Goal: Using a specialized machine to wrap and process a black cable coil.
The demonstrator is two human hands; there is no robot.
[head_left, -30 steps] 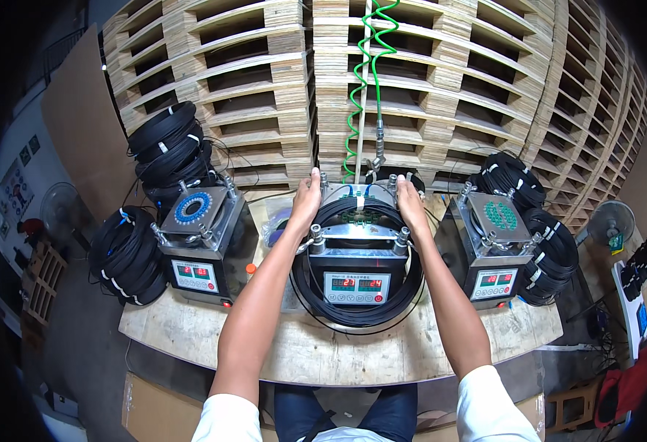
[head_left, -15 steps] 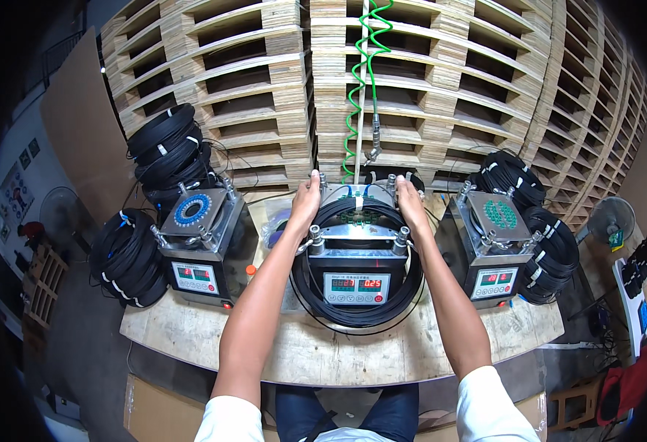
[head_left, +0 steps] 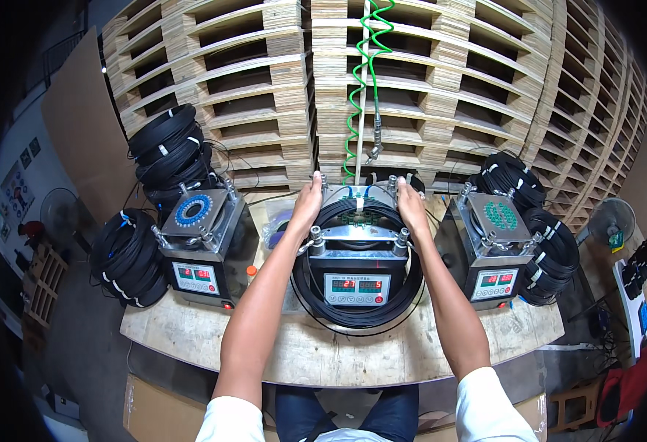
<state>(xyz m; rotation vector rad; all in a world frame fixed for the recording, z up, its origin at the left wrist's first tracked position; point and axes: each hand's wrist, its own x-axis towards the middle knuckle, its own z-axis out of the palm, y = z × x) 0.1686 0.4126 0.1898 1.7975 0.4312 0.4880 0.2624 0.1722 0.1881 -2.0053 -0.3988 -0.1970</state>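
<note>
Both my hands are at the far corners of the middle machine (head_left: 357,252), a metal bench unit with a lit panel. My left hand (head_left: 308,203) closes on its far left side, by a knurled post (head_left: 325,184). Opposite, my right hand (head_left: 412,206) closes on the far right side, by another post (head_left: 392,184). Some fingers of both hands are hidden behind the machine's edges. A coil of thin black cable (head_left: 316,313) loops around the machine, over its top and down past the panel. Small green connectors (head_left: 360,219) show on the top plate inside the coil.
Similar machines stand left (head_left: 198,239), with a blue ring of connectors, and right (head_left: 485,239), with green ones. Black cable coils (head_left: 124,254) are piled beside them. Behind rise wooden pallets (head_left: 257,70). A green spiral air hose (head_left: 376,81) hangs over the wooden table (head_left: 323,357).
The readouts on the middle and left machines' panels have changed. My hands stay in nearly the same place on the middle machine.
</note>
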